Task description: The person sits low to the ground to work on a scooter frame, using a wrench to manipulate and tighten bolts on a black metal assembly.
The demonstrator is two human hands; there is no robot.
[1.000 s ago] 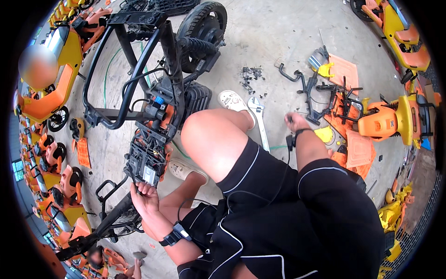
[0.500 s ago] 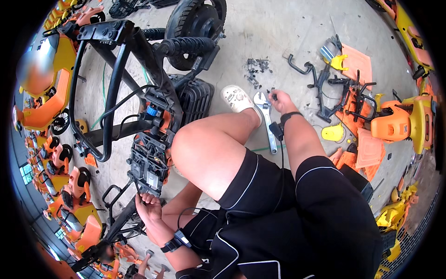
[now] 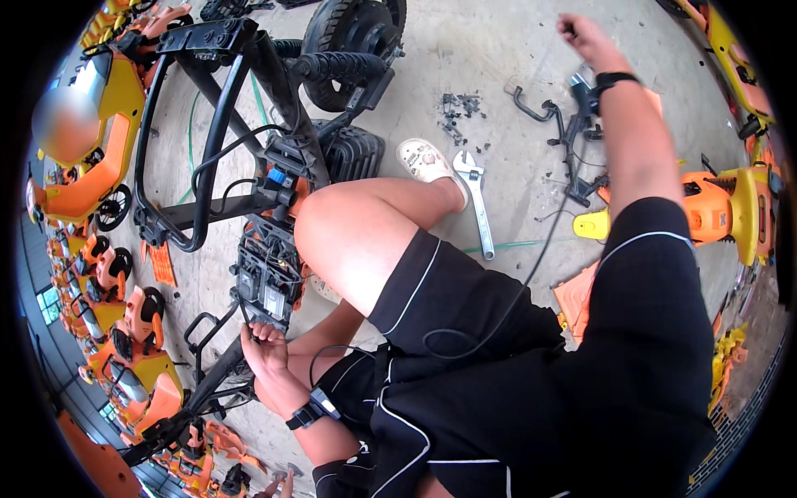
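At the lower left, my left hand (image 3: 266,349) is closed around a thin dark rod (image 3: 242,310), whose upper part points at the scooter's electronics. Its kind is hard to tell. Just above sits the open electronics bay (image 3: 267,278), with grey modules and wires, on the black scooter frame (image 3: 217,124). My right hand (image 3: 584,40) is raised far out at the upper right, its fingers curled, with something small and dark at the fingertips that I cannot make out. A silver adjustable wrench (image 3: 478,207) lies on the floor beside my white clog (image 3: 425,161).
Small dark fasteners (image 3: 462,112) lie scattered beyond the clog. To the right are a black tubular part (image 3: 571,153), a yellow cover piece (image 3: 592,224) and an orange panel (image 3: 577,300). Orange and yellow scooters (image 3: 100,178) line the left; another person stands there.
My right hand has swung up and to the right, away from beside the wrench. The left hand stays closed on the rod in nearly the same place.
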